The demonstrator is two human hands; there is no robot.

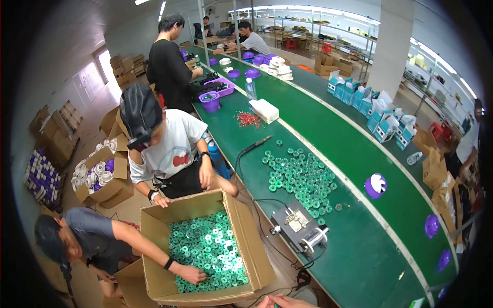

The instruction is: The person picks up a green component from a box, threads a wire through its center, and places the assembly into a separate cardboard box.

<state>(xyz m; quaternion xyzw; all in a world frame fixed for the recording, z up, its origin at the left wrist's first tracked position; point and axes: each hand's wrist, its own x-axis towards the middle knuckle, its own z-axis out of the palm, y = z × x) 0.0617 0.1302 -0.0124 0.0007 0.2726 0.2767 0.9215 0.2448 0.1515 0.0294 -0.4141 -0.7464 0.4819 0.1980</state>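
— What do the wearer's hands hold?

— The left hand point(265, 303) and right hand point(290, 302) lie side by side at the lower edge, fingertips close together. A sliver of green point(277, 306) shows between them, but the view cuts both off; whether either is closed on a part cannot be told.

— Where are the principal parts?

— The green rings point(210, 236) heap inside an open carton point(256, 241), just beyond the hands and to their left. Its high walls presumably stop such small round pieces from scattering. Further loose rings point(298, 177) spread over the green bench point(359, 244), probably so that single ones can be picked out.

— Why the other hands at the carton?

— One co-worker's hand point(192, 274) reaches down among the rings, the walls allowing access only from above. A second co-worker's hand point(160, 200) rests on the rim, perhaps for steadiness.

— And farther out?

— A grey fixture point(296, 220) with a white spool point(313, 240) stands near the bench edge, seemingly for easy reach. A pen-shaped tool point(256, 144) lies past the loose rings, its cord running along the edge, apparently to avoid them. Beyond, a conveyor belt point(318, 126) bears a purple-and-white unit point(375, 186).
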